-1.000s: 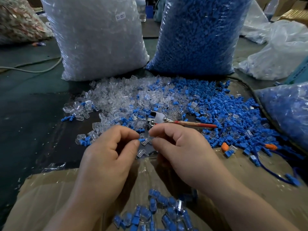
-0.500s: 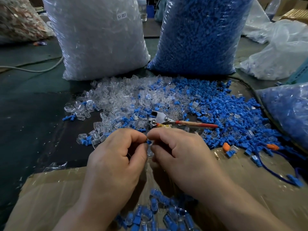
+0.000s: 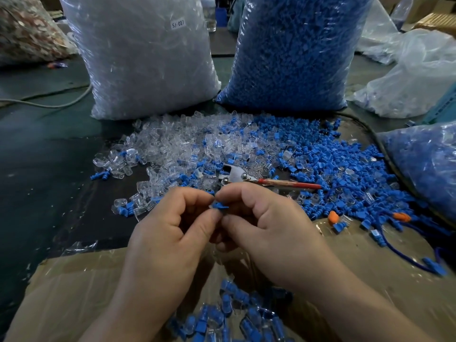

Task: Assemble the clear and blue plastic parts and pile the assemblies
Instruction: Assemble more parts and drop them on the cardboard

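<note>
My left hand (image 3: 170,233) and my right hand (image 3: 266,225) meet fingertip to fingertip over the cardboard's far edge. Between them they pinch a small blue plastic part (image 3: 220,206); a clear piece against it is barely visible. Beyond the hands lies a spread of loose clear parts (image 3: 172,146) on the left and loose blue parts (image 3: 328,164) on the right, mixed in the middle. A pile of finished clear-and-blue assemblies (image 3: 232,317) lies on the cardboard near me, between my forearms.
A large bag of clear parts (image 3: 143,60) and a large bag of blue parts (image 3: 293,53) stand at the back. Red-handled pliers (image 3: 246,178) lie just beyond my fingers. Another blue-filled bag (image 3: 429,166) sits right. Brown cardboard (image 3: 74,287) covers the near table.
Both hands have lifted slightly and drawn together. The blue part now shows between the fingertips, where earlier a clear piece was visible below them.
</note>
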`<action>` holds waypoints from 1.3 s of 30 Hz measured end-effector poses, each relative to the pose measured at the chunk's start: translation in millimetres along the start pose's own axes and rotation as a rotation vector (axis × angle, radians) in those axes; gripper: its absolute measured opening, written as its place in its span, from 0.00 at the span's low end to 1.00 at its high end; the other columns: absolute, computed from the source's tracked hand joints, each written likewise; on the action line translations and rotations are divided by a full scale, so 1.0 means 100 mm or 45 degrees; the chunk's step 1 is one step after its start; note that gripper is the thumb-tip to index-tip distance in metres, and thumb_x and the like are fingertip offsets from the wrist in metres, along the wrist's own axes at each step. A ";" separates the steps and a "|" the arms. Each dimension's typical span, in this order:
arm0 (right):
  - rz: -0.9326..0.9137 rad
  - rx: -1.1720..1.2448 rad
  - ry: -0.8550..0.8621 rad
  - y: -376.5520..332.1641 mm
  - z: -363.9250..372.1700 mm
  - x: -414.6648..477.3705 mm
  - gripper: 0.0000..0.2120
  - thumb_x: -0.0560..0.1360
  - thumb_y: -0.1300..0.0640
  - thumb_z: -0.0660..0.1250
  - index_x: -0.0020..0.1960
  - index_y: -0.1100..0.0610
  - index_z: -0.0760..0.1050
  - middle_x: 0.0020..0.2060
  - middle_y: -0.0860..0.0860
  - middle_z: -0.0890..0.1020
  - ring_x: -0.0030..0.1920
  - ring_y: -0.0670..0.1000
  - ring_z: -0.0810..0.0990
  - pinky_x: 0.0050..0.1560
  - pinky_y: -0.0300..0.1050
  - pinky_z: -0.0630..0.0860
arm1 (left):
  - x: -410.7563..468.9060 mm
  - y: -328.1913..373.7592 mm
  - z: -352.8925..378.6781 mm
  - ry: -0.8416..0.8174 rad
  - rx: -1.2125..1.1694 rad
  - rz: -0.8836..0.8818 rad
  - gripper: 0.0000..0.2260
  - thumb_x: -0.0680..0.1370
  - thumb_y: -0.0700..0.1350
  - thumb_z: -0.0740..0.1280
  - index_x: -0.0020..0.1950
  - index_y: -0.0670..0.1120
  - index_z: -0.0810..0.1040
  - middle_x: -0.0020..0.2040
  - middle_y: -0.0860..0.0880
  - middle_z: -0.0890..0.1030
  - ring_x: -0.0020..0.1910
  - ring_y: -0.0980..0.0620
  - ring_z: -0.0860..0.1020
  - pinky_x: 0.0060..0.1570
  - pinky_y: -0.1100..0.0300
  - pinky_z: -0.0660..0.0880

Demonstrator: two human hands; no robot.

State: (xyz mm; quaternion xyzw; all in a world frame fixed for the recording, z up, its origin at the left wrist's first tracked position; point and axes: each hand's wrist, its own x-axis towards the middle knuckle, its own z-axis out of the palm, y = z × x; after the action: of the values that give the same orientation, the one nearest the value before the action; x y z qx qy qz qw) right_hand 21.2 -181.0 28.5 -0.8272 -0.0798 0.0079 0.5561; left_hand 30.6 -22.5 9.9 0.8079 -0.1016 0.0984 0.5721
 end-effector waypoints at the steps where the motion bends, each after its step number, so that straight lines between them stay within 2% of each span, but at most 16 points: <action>1: -0.032 -0.085 0.007 0.00 0.00 0.00 0.09 0.77 0.54 0.68 0.53 0.40 0.76 0.42 0.43 0.84 0.40 0.45 0.84 0.41 0.48 0.83 | 0.00 0.01 0.00 -0.003 0.042 0.014 0.16 0.74 0.41 0.74 0.49 0.64 0.80 0.40 0.63 0.84 0.38 0.65 0.82 0.34 0.77 0.73; 3: -0.052 -0.146 0.012 0.00 -0.01 -0.01 0.06 0.77 0.49 0.67 0.53 0.40 0.76 0.43 0.41 0.83 0.42 0.43 0.84 0.42 0.48 0.83 | -0.01 0.03 -0.01 -0.005 0.147 0.046 0.15 0.74 0.41 0.75 0.48 0.63 0.81 0.41 0.66 0.83 0.40 0.69 0.81 0.34 0.80 0.71; 5: -0.057 -0.176 0.017 0.00 0.00 -0.01 0.04 0.78 0.48 0.65 0.52 0.41 0.75 0.42 0.41 0.83 0.42 0.43 0.83 0.43 0.49 0.82 | -0.02 0.04 -0.01 -0.003 0.207 0.073 0.15 0.73 0.40 0.75 0.47 0.63 0.81 0.42 0.67 0.83 0.42 0.70 0.80 0.36 0.81 0.70; 10: -0.062 -0.144 0.086 0.00 -0.02 0.01 0.04 0.77 0.47 0.64 0.50 0.44 0.76 0.40 0.44 0.83 0.40 0.45 0.83 0.41 0.51 0.81 | -0.01 0.01 0.01 -0.014 0.113 0.074 0.23 0.72 0.39 0.76 0.52 0.68 0.79 0.45 0.64 0.83 0.43 0.65 0.82 0.40 0.76 0.75; 12: -0.174 -0.384 0.088 0.01 -0.03 0.00 0.09 0.77 0.44 0.60 0.51 0.45 0.76 0.39 0.44 0.82 0.40 0.44 0.81 0.41 0.51 0.79 | -0.02 -0.02 0.00 -0.025 0.052 0.050 0.24 0.73 0.37 0.75 0.51 0.68 0.79 0.45 0.62 0.84 0.43 0.62 0.83 0.43 0.74 0.77; 15: -0.365 -0.676 0.069 0.00 -0.05 0.00 0.13 0.78 0.44 0.56 0.52 0.49 0.77 0.44 0.43 0.79 0.44 0.45 0.78 0.42 0.51 0.77 | -0.02 -0.05 -0.04 -0.057 0.092 0.032 0.21 0.73 0.39 0.75 0.51 0.67 0.78 0.44 0.62 0.84 0.41 0.62 0.83 0.38 0.74 0.76; 19: -0.459 -0.611 0.015 0.00 -0.06 0.01 0.09 0.79 0.48 0.60 0.52 0.50 0.77 0.48 0.42 0.79 0.48 0.43 0.78 0.47 0.46 0.76 | 0.01 -0.08 -0.10 -0.113 -0.058 -0.061 0.13 0.76 0.42 0.73 0.48 0.63 0.80 0.39 0.56 0.84 0.34 0.59 0.80 0.35 0.68 0.77; 21: -0.488 -0.596 -0.002 -0.01 -0.05 0.00 0.08 0.78 0.49 0.61 0.53 0.49 0.77 0.47 0.40 0.80 0.47 0.41 0.77 0.46 0.40 0.75 | 0.03 -0.08 -0.12 -0.104 -0.163 -0.134 0.14 0.78 0.38 0.72 0.47 0.60 0.81 0.37 0.52 0.84 0.33 0.56 0.81 0.34 0.65 0.78; 23: -0.495 -0.593 0.019 -0.01 -0.03 0.00 0.07 0.79 0.50 0.62 0.52 0.49 0.77 0.45 0.40 0.79 0.45 0.40 0.76 0.44 0.38 0.73 | 0.04 -0.08 -0.13 -0.104 -0.202 -0.194 0.14 0.78 0.39 0.69 0.47 0.61 0.82 0.36 0.50 0.84 0.34 0.53 0.83 0.33 0.62 0.79; 28: -0.490 -0.622 0.082 0.01 0.00 -0.02 0.06 0.80 0.54 0.64 0.51 0.54 0.79 0.45 0.46 0.80 0.44 0.48 0.78 0.41 0.50 0.76 | 0.03 -0.05 -0.10 -0.196 -0.219 -0.249 0.09 0.75 0.46 0.69 0.48 0.60 0.83 0.38 0.51 0.86 0.36 0.56 0.84 0.35 0.69 0.78; 31: -0.490 -0.631 0.073 -0.01 0.00 -0.02 0.06 0.79 0.56 0.64 0.50 0.56 0.79 0.45 0.48 0.80 0.44 0.50 0.78 0.42 0.51 0.76 | 0.06 -0.08 -0.10 -0.207 -0.256 -0.268 0.07 0.71 0.49 0.74 0.47 0.59 0.83 0.38 0.50 0.86 0.37 0.53 0.84 0.36 0.66 0.79; 33: -0.466 -0.626 0.044 -0.01 0.00 -0.02 0.07 0.80 0.57 0.63 0.52 0.57 0.79 0.47 0.49 0.80 0.45 0.50 0.78 0.43 0.52 0.76 | 0.07 -0.10 -0.10 -0.234 -0.336 -0.310 0.11 0.66 0.52 0.74 0.47 0.57 0.84 0.40 0.48 0.86 0.38 0.52 0.84 0.35 0.64 0.79; 35: -0.454 -0.637 0.040 0.00 -0.02 -0.02 0.07 0.80 0.57 0.62 0.53 0.57 0.78 0.48 0.49 0.80 0.47 0.51 0.78 0.45 0.52 0.76 | 0.07 -0.13 -0.08 -0.247 -0.357 -0.325 0.11 0.66 0.51 0.74 0.48 0.57 0.85 0.41 0.47 0.86 0.39 0.51 0.84 0.35 0.62 0.79; 37: -0.452 -0.667 0.010 0.01 -0.02 -0.01 0.08 0.80 0.57 0.61 0.54 0.56 0.77 0.50 0.49 0.80 0.49 0.52 0.78 0.48 0.53 0.76 | 0.07 -0.15 -0.06 -0.203 -0.302 -0.306 0.09 0.71 0.44 0.76 0.47 0.57 0.84 0.40 0.47 0.86 0.37 0.51 0.84 0.36 0.60 0.78; 39: -0.465 -0.712 -0.021 0.02 -0.01 -0.01 0.09 0.80 0.56 0.61 0.57 0.55 0.77 0.53 0.48 0.79 0.54 0.51 0.77 0.53 0.52 0.76 | 0.06 -0.20 -0.05 -0.130 -0.241 -0.300 0.12 0.73 0.39 0.75 0.45 0.57 0.83 0.38 0.48 0.85 0.35 0.50 0.82 0.36 0.54 0.79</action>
State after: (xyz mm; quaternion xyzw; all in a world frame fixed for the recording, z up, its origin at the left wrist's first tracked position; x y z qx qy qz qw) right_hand 20.4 -183.0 27.5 -0.9197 -0.2303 -0.1075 0.2992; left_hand 42.0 -11.8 -4.7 0.7608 -0.0439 -0.0208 0.6472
